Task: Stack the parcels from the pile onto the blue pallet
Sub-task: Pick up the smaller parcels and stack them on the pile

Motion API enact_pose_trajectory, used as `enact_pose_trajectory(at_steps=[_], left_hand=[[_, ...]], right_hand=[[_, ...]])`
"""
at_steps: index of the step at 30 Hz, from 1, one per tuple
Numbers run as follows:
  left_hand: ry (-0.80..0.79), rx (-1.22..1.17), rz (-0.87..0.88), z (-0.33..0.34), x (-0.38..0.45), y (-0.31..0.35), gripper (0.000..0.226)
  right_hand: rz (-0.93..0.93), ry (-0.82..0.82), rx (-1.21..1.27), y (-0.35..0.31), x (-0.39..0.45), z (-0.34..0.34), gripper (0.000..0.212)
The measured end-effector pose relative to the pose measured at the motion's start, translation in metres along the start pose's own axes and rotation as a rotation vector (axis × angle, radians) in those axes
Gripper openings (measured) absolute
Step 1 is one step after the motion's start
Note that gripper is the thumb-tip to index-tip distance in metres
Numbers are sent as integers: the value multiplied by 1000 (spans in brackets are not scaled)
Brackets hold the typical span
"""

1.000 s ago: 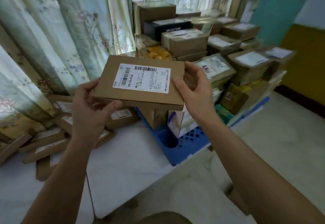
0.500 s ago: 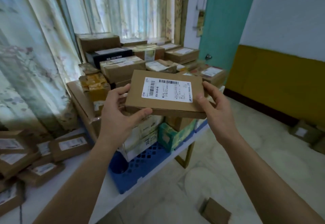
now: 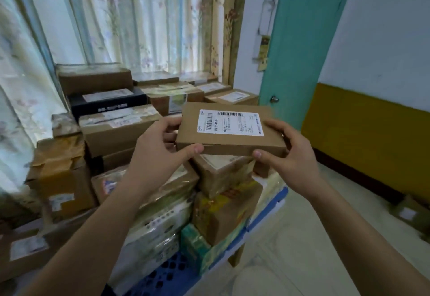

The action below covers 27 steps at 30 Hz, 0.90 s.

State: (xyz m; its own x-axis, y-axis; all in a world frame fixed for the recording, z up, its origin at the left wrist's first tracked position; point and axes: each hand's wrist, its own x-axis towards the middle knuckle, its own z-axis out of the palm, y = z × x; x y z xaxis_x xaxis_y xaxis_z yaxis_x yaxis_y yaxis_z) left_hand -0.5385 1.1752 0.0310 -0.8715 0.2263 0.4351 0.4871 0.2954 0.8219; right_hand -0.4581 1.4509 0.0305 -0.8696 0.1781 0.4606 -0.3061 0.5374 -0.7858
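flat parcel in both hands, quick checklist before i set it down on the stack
1. Grip: left hand and right hand hold opposite ends of the flat parcel: ok.
2. Parcel level, label up: ok.
3. Position: over the taped box atop the stack: ok.
4. Landing top flat: cannot tell, mostly hidden.
5. Stack sits on the blue pallet: ok.
6. Fingers under the parcel: cannot tell.

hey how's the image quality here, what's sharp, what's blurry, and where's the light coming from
Head view: the flat parcel held by the left hand and right hand is sharpest, its label partly readable; the stacked boxes at left smear with motion blur; daylight glows through the curtains; wide-angle bending curves the door frame.
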Motion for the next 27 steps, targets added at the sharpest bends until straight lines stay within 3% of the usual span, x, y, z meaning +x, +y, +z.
enact_pose_trajectory(at_steps=[10,21,27], left_hand=[[-101,434,48,60,124,-1,60],[-13,673,-142,138,290,-37,56],[51,786,-296,161,347,-80,51]], right_hand=[[-61,-107,-33,102,148,-35,56],[-213,-279,-127,211,372,-29,47],[-194,-429,-182,240,456,5,46]])
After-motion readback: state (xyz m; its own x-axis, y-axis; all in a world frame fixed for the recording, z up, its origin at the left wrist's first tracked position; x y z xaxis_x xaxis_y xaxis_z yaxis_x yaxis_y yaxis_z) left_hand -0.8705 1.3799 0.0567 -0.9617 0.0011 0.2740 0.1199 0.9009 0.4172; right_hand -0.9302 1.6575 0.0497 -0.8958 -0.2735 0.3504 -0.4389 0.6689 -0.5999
